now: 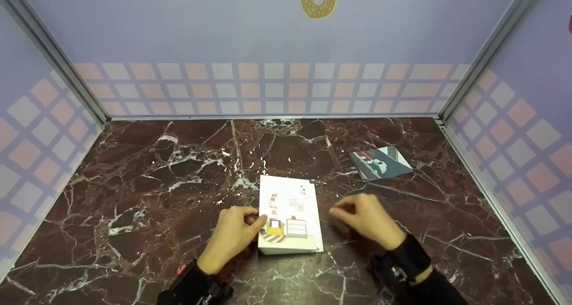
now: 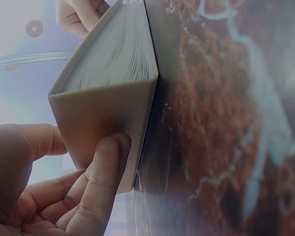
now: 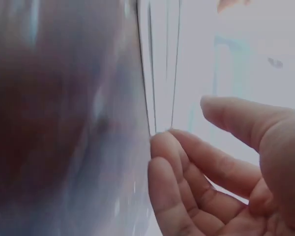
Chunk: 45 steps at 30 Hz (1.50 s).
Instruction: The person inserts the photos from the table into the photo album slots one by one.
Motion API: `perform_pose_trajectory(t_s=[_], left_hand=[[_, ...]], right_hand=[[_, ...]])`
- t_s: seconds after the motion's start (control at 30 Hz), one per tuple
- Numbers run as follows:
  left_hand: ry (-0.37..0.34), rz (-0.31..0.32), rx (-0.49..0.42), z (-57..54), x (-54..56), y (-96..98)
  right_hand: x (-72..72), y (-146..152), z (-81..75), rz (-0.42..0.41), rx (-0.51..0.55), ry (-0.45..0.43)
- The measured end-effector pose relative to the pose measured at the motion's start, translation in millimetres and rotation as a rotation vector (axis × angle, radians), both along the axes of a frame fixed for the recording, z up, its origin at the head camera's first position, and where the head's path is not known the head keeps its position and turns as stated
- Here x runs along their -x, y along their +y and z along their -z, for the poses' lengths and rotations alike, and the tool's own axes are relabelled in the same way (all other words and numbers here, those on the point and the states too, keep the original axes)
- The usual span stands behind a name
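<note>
A thick book (image 1: 288,202) with a white illustrated cover lies closed on the table, nearly square to me. My left hand (image 1: 234,231) grips its left side, thumb on the cover's edge. Seen from the left wrist, the fingers (image 2: 101,179) of that hand press against the plain spine (image 2: 103,110), and the page block shows at one end. To the right of the book, a small gap away in the head view, hovers my right hand (image 1: 368,218). Its fingers (image 3: 164,184) are loosely bent and the thumb stands apart from them, with nothing held between.
A thin dark booklet or card (image 1: 380,163) with a picture of a white figure lies at the back right. The marble-patterned table (image 1: 147,197) is bordered by a back wall (image 1: 250,32) and two side walls with checked bands.
</note>
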State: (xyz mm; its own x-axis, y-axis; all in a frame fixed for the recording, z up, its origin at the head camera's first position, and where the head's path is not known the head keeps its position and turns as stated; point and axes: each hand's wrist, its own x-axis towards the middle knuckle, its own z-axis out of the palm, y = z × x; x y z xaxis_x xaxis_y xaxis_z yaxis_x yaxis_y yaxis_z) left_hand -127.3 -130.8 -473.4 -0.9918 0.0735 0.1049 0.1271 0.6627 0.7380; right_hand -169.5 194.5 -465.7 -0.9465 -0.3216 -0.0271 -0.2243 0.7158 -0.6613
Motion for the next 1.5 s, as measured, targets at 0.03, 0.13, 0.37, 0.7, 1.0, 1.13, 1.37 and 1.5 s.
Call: perform_pose_trajectory(t_s=[0.03, 0.13, 0.37, 0.7, 1.0, 1.13, 1.37, 1.5], left_hand=[[-0.001, 0.001, -0.005, 0.2, 0.2, -0.1], [-0.009, 0.004, -0.015, 0.4, 0.4, -0.2], [-0.023, 0.003, -0.020, -1.0, 0.1, 0.3], [-0.026, -0.004, -0.021, -1.5, -1.6, 0.2], [-0.031, 0.002, -0.030, -1.0, -1.6, -0.4], [-0.029, 0.011, -0.030, -1.3, -1.5, -0.2], [-0.032, 0.004, -0.035, -1.2, -1.6, 1.0], [-0.015, -0.002, -0.030, -1.6, -1.6, 1.2]], right_hand=[[7.2, 8, -0.6, 0.035, 0.001, -0.001], [28.0, 36, -1.4, 0.134, -0.011, 0.009], [58.1, 99, -0.7, 0.297, -0.135, 0.092], [70.5, 133, 0.6, 0.326, -0.244, 0.005], [91.7, 137, 6.1, 0.355, -0.253, 0.017], [98.7, 136, 1.4, 0.333, -0.256, 0.003], [117.6, 131, -0.2, 0.303, -0.237, -0.113], [126.9, 126, -2.9, 0.288, -0.226, -0.176]])
